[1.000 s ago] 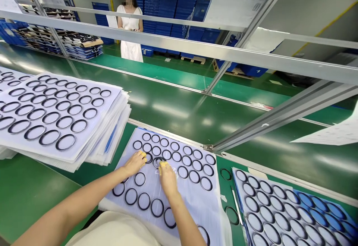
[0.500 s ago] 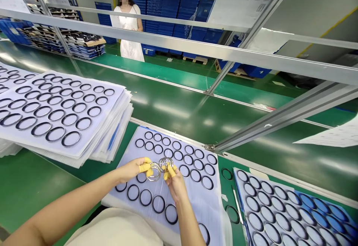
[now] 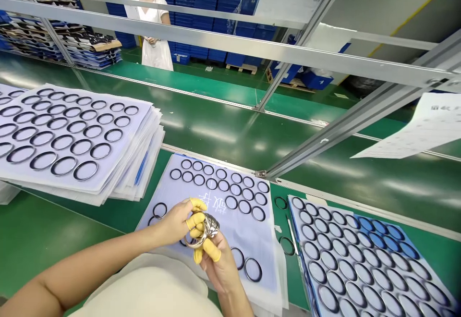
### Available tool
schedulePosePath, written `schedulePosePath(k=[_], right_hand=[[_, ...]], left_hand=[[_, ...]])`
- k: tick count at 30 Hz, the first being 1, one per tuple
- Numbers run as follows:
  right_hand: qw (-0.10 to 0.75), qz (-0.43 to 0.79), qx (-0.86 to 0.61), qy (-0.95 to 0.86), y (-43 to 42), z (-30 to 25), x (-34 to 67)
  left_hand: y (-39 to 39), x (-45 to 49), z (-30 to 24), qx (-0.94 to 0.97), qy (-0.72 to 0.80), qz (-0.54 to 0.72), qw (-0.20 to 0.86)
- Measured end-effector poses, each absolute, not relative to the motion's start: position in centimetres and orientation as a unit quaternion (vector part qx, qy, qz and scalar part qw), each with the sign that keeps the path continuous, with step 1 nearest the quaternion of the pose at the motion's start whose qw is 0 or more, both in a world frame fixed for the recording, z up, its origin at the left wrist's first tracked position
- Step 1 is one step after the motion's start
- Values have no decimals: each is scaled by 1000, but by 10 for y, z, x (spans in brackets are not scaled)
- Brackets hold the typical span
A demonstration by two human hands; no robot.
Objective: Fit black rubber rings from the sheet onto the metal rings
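My left hand (image 3: 176,221) and my right hand (image 3: 216,262) meet above a white sheet (image 3: 230,211) of black rings, both wearing yellow finger cots. Together they pinch a small bunch of shiny clear rings (image 3: 205,228) held just above the sheet. Several black rings lie in rows on the sheet's far part, and a few sit near its front edge. A bare patch with faint writing shows in the sheet's middle.
A tall stack of ring sheets (image 3: 72,134) lies at the left. A blue-backed ring sheet (image 3: 360,254) lies at the right, with loose black rings (image 3: 287,245) and a thin stick between. A green conveyor belt (image 3: 223,134) and metal frame bars run behind. A person in white stands far back.
Both hands lifted off the sheet with clear rings, then drew closer to me and brought the rings together into one bunch. The view shifted slightly to the right.
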State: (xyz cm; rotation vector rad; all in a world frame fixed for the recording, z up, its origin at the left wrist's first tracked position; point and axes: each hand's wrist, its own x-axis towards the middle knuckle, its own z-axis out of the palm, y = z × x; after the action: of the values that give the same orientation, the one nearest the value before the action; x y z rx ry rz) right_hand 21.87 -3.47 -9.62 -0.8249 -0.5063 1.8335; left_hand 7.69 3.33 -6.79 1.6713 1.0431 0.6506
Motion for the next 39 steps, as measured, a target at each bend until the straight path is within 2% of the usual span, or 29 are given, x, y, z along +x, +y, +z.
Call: schedulePosePath(k=[8,15,18,21,26,28,31,39], right_hand=[[511,768,-329,-200,-46,-79,211],[518,759,-351,-179,-44,-82,205],[518,755,-361,-174,-43,-81,202],[522,735,-386,-194,-44,-80,203],[529,668,-392,-348,-54,-68,213],[519,642,-372,-425,-58,-58,216],[502,608,-330,-519,-61,-47,219],[454,486,-326,-671,-66,-47,226]], left_hand=[[22,75,-60,810,437,240,308],[16,67,-60,903,377,194,61],[13,67,-56,915,376,149,19],[13,64,-48,899,393,150,118],[14,51,-27,713,355,152,586],[11,49,-16,637,310,140,691],[5,50,0,616,313,144,708],[-2,43,21,693,302,146,638]])
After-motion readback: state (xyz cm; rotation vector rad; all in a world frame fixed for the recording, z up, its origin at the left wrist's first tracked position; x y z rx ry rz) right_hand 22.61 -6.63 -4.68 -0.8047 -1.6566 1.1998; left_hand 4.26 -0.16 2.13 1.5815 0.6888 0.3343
